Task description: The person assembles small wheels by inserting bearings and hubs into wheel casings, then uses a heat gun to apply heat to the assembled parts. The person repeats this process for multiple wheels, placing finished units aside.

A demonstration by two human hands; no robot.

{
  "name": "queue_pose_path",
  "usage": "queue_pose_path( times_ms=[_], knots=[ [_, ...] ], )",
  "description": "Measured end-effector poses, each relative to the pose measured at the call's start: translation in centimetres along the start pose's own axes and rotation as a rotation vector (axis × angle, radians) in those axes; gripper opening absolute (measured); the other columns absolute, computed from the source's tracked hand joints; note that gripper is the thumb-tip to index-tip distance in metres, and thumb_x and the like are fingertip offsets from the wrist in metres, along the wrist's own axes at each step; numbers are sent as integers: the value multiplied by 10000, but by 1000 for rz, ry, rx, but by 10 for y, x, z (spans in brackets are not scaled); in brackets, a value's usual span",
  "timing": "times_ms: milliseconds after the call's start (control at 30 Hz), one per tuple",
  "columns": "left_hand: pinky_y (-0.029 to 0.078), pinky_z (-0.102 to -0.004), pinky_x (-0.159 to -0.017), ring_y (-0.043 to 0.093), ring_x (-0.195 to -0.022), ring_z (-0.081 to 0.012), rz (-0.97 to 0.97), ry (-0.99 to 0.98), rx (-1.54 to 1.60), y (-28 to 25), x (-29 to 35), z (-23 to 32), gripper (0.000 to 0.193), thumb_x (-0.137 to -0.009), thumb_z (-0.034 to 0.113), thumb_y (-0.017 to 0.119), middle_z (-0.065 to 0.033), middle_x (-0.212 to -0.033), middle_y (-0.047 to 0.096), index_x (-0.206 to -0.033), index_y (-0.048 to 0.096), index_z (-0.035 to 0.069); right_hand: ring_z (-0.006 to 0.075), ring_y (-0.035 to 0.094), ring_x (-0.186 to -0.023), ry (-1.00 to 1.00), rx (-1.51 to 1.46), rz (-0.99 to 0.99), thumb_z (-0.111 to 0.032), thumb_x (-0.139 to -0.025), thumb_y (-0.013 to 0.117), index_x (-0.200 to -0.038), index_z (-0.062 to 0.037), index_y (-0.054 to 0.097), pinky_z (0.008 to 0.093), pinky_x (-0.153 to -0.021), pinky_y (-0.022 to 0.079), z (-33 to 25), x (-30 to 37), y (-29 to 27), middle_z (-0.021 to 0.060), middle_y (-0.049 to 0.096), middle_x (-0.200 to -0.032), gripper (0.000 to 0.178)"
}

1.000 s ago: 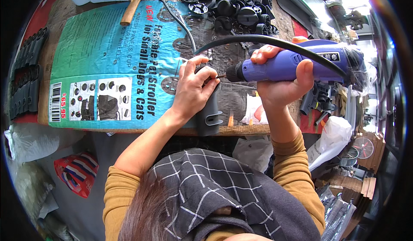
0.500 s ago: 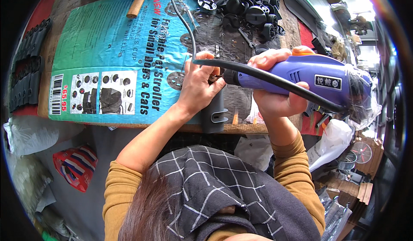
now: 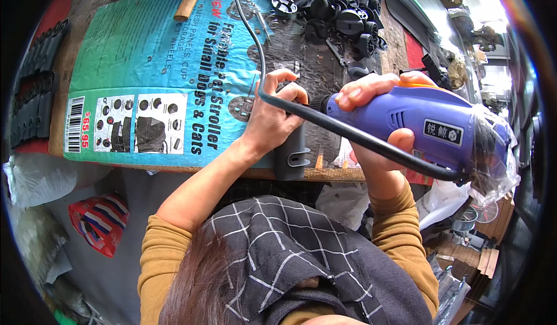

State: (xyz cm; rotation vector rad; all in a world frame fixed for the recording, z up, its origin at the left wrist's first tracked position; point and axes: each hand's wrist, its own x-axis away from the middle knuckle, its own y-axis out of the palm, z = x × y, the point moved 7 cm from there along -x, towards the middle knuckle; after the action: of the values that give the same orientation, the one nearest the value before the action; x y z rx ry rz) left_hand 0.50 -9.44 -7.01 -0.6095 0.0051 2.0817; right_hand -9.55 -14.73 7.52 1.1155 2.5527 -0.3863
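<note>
In my right hand [image 3: 372, 155] is a purple corded electric screwdriver [image 3: 409, 113], lying nearly level with its nose pointing left. Its fingers and thumb wrap the body, and clear plastic film covers its back end. My left hand [image 3: 268, 119] closes around the upper part of a dark grey plastic piece [image 3: 289, 158] with a curved clip at its near end. The driver's dark nose reaches close to my left fingertips. Whether its tip touches the piece is hidden by the fingers and the black cable [image 3: 348, 132], which crosses in front of both hands.
A printed blue-green cardboard sheet [image 3: 116, 64] covers much of the wooden bench. Black plastic parts [image 3: 350, 20] are heaped at the far side, near small metal bits. A wooden handle [image 3: 191, 0] lies at the back. Similar dark parts [image 3: 40, 107] line the left edge.
The driver has swung so its back end sits lower and farther right, and the cable has dropped with it. My left fingers have shifted slightly around the grey piece.
</note>
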Motion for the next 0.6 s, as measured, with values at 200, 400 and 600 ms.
queue_pose_path(
  times_ms=[200,400,600],
  knots=[
    [381,-434,-959,449,-1125,-301,-78,-14,32,3,-1,-4,332,-650,228,852,-117,-1202,473,-897,665,108,241,577,-788,41,68,-4,-621,-842,628,-1272,-123,353,423,-751,510,0,0,3,124,549,-870,713],
    [432,-432,-906,496,-1082,-317,-51,-34,43,2,0,-3,285,-637,136,831,-130,-1171,480,-829,625,89,245,579,-803,13,-96,-21,-538,-852,655,-1272,-129,359,432,-762,507,8,-1,3,134,557,-893,657],
    [421,-440,-920,475,-1101,-326,-49,-12,-47,2,0,-2,315,-640,153,842,-127,-1163,481,-859,624,92,252,584,-800,-14,-60,-45,-533,-857,651,-1286,-107,351,440,-759,511,10,-3,6,148,562,-892,675]
  ],
)
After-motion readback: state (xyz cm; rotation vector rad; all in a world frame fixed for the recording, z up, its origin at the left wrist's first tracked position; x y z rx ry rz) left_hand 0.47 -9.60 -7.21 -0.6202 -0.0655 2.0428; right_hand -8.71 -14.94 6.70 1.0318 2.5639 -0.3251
